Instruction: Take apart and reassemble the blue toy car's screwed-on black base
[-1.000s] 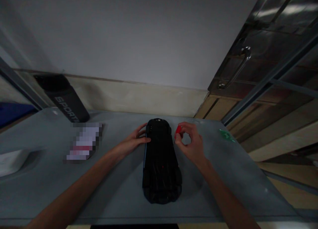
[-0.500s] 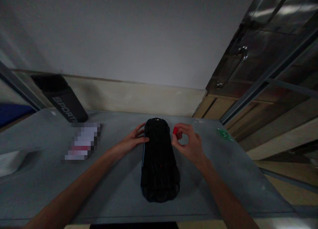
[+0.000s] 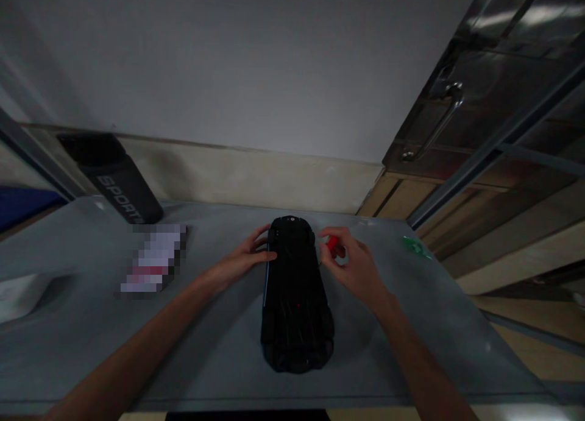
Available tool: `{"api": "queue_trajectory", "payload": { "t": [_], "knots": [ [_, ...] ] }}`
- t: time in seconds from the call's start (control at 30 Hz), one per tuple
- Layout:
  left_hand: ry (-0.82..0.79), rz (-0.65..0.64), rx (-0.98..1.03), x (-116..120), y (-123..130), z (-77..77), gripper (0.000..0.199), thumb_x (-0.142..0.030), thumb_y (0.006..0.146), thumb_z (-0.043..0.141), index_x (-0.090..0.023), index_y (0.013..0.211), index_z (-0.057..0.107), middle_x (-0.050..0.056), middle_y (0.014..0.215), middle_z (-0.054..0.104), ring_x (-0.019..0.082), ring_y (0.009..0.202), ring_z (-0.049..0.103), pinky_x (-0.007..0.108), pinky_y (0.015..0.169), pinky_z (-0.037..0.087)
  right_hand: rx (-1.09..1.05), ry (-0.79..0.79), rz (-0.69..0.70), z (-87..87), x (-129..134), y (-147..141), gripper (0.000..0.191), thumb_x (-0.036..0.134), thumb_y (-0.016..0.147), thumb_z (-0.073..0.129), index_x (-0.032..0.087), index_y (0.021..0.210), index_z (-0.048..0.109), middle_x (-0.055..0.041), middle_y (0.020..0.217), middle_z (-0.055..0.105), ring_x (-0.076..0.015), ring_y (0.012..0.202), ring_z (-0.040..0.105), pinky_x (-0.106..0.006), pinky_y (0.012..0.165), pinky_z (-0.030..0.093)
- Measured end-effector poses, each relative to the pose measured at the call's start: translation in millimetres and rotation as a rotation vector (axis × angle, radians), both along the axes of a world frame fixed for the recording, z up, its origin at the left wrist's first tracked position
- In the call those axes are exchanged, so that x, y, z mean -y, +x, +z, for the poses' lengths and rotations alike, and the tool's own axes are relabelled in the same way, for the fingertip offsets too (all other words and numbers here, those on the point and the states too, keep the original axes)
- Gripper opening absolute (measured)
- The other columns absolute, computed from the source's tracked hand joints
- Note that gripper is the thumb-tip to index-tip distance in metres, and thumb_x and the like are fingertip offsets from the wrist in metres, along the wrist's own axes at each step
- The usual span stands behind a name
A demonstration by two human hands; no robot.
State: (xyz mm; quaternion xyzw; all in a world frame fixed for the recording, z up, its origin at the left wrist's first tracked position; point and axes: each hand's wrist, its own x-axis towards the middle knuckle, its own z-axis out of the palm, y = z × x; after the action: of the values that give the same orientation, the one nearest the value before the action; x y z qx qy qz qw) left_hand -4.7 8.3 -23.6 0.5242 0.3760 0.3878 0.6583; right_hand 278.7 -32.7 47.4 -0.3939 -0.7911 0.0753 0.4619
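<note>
A black toy car [image 3: 297,293] lies upside down on the grey table [image 3: 219,360], its dark underside facing up and a tiny red spot showing on it. My left hand [image 3: 244,262] rests against the car's left side near its far end, thumb over the edge of the underside, the other fingers along the side. Beside the car's right side, my right hand [image 3: 350,262] pinches a small red object [image 3: 332,244] between thumb and fingers. Whether its fingertips touch the car is hard to tell.
A black bottle marked SPORT [image 3: 121,183] leans at the back left near the wall. In front of it lies a blurred box [image 3: 158,256]. A white object [image 3: 22,296] is at the far left, a green crumpled item [image 3: 415,247] at the right.
The red object has turned and shifted slightly down and right within my right hand's fingers. My left hand keeps its place on the car. The whole view has shifted slightly.
</note>
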Motion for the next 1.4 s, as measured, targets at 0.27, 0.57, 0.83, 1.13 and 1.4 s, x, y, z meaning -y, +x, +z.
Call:
{"api": "queue_trajectory", "payload": {
  "t": [0.27, 0.57, 0.83, 1.13, 1.4],
  "knots": [
    [-0.016, 0.001, -0.005, -0.5, -0.4, -0.6, 0.1, -0.033, 0.082, 0.09, -0.037, 0.169, 0.041, 0.011, 0.171, 0.052, 0.034, 0.158, 0.05, 0.054, 0.133, 0.035, 0.004, 0.04, -0.041, -1.0, -0.6, -2.9, 0.01, 0.024, 0.1, 0.063, 0.031, 0.105, 0.069, 0.0071, 0.065, 0.057, -0.0126, 0.049, 0.049, -0.027, 0.058, 0.049],
    [-0.02, 0.004, 0.006, -0.9, 1.6, -0.6, 0.104, -0.036, 0.08, 0.092, -0.035, 0.17, 0.038, 0.011, 0.175, 0.047, 0.036, 0.161, 0.045, 0.055, 0.134, 0.034, 0.081, 0.069, 0.001, 0.6, 4.2, -1.8, 0.022, 0.022, 0.107, 0.053, 0.027, 0.12, 0.069, -0.0001, 0.085, 0.073, -0.0154, 0.067, 0.064, -0.029, 0.068, 0.055],
    [0.005, -0.004, 0.001, -0.4, 0.7, -1.5, 0.099, -0.034, 0.085, 0.089, -0.035, 0.17, 0.039, 0.01, 0.174, 0.049, 0.036, 0.163, 0.042, 0.056, 0.135, 0.031, 0.079, 0.104, -0.03, 1.5, 3.2, -3.6, 0.02, 0.02, 0.107, 0.056, 0.025, 0.122, 0.067, 0.0029, 0.079, 0.067, -0.0134, 0.059, 0.059, -0.027, 0.061, 0.05],
    [0.021, -0.01, -0.005, -3.1, -2.0, -6.6, 0.095, -0.033, 0.088, 0.086, -0.035, 0.171, 0.038, 0.01, 0.174, 0.049, 0.036, 0.162, 0.045, 0.055, 0.133, 0.034, 0.118, 0.099, 0.022, 9.8, 6.3, 0.9, 0.029, 0.022, 0.112, 0.047, 0.027, 0.131, 0.068, -0.0032, 0.094, 0.074, -0.0178, 0.076, 0.068, -0.033, 0.077, 0.056],
    [0.023, -0.012, -0.006, -4.0, -1.4, -8.4, 0.096, -0.033, 0.088, 0.085, -0.036, 0.171, 0.038, 0.008, 0.176, 0.047, 0.034, 0.162, 0.045, 0.052, 0.133, 0.035, 0.096, 0.075, 0.01, 2.8, 1.1, 6.0, 0.023, 0.022, 0.109, 0.055, 0.028, 0.126, 0.07, -0.0009, 0.088, 0.073, -0.0167, 0.07, 0.064, -0.032, 0.074, 0.056]
  ]
}}
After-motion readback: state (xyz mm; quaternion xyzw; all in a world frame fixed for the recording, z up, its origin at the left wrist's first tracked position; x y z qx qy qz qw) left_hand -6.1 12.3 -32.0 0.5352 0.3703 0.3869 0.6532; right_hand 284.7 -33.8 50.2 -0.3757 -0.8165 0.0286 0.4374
